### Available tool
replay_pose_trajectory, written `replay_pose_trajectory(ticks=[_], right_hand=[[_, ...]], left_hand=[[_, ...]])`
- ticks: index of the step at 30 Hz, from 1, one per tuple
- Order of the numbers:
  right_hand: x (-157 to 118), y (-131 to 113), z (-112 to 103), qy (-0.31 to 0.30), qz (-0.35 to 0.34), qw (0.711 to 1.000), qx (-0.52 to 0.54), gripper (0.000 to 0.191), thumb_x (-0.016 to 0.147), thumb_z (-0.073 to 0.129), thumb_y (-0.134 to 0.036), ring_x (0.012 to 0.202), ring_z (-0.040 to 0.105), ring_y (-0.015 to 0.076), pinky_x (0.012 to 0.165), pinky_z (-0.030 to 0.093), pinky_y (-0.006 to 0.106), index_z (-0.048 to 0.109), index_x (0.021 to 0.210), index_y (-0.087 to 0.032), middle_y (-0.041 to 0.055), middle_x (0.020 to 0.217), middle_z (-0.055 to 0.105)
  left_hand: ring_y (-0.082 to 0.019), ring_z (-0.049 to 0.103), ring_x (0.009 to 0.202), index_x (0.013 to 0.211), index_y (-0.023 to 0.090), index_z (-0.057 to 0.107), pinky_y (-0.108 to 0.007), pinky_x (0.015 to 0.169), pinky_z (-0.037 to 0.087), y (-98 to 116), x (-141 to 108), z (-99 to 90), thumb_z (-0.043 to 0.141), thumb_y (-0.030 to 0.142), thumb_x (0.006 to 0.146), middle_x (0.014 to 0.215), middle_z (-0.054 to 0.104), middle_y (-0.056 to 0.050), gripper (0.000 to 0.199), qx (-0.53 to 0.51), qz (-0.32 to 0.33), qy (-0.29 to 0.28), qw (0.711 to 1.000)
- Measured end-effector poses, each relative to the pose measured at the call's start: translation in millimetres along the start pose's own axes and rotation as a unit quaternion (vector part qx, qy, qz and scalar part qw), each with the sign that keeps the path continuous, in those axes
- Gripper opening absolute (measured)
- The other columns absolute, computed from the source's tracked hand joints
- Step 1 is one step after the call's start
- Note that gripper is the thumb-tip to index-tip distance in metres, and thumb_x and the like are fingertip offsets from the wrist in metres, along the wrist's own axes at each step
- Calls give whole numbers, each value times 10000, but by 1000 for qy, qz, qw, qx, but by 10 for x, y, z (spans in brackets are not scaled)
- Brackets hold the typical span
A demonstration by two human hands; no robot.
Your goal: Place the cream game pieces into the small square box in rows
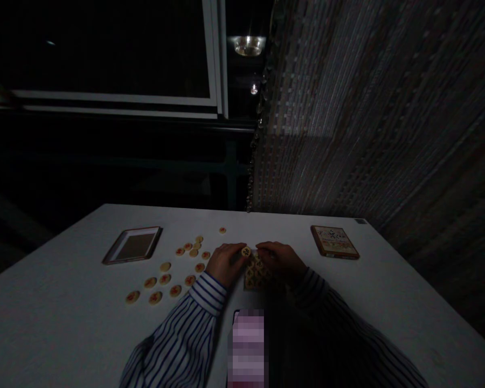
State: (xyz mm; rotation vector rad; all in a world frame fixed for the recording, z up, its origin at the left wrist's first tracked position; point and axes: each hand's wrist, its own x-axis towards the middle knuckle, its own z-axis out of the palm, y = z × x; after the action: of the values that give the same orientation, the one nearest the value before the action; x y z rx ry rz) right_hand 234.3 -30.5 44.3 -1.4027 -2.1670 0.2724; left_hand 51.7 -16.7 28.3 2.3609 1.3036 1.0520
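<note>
Between the thumb and fingers of my left hand (225, 263) is a round xiangqi piece (246, 251) with a dark character on its face. Just below it lies a compact block of xiangqi pieces (257, 276) with dark characters, set close together in rows. My right hand (282, 260) is bent over the upper right part of this block, its fingertips close to the held piece. Shadow and the fingers hide whether anything is pinched in it. Left of my hands, several loose pieces (175, 291) are scattered on the white table (76, 323), many with red characters.
A shallow open box part (159, 243) lies at the table's left. On the right is a flat box lid (334, 241) with printed characters. A phone (248, 347) with a blurred screen lies near me. Beyond the table hang a curtain (327, 108) and a window frame (218, 64).
</note>
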Motion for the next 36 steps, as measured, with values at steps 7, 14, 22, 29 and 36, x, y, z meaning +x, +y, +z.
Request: replay_pose_trajectory(ticks=[7,14,22,29,36], right_hand=[[-128,68,-35,14,62,983,171,235,752,462,-333,730,595,126,660,467,247,559,895,-174,28,799,650],[-179,194,65,3,87,963,254,222,713,518,-336,695,588,126,626,473,247,556,851,-167,29,773,637],[-189,224,139,-6,75,941,330,219,693,550,-320,726,580,142,660,469,268,565,818,-141,51,785,625],[-185,234,156,-6,61,948,312,210,706,537,-322,759,582,159,708,467,304,601,818,-157,58,809,636],[-199,177,88,5,50,957,284,222,700,541,-340,743,593,168,677,477,303,627,818,-173,54,800,652]], left_hand=[[-166,545,863,985,190,563,-326,777,441,133,-39,162,522,265,723,916,625,-44,275,-36,9,-3,999],[-160,549,870,980,193,560,-317,783,445,157,-68,287,529,232,717,931,626,-44,267,-53,18,-7,998],[-165,568,828,959,179,576,-307,739,468,129,-127,355,520,244,721,879,635,-59,252,-48,21,1,999],[-159,582,822,959,191,590,-294,738,476,127,-180,399,521,234,708,884,640,-55,263,-127,-26,10,992],[-155,590,812,892,172,617,-286,758,469,153,-187,413,495,297,726,873,652,-50,241,-246,-132,2,960]])
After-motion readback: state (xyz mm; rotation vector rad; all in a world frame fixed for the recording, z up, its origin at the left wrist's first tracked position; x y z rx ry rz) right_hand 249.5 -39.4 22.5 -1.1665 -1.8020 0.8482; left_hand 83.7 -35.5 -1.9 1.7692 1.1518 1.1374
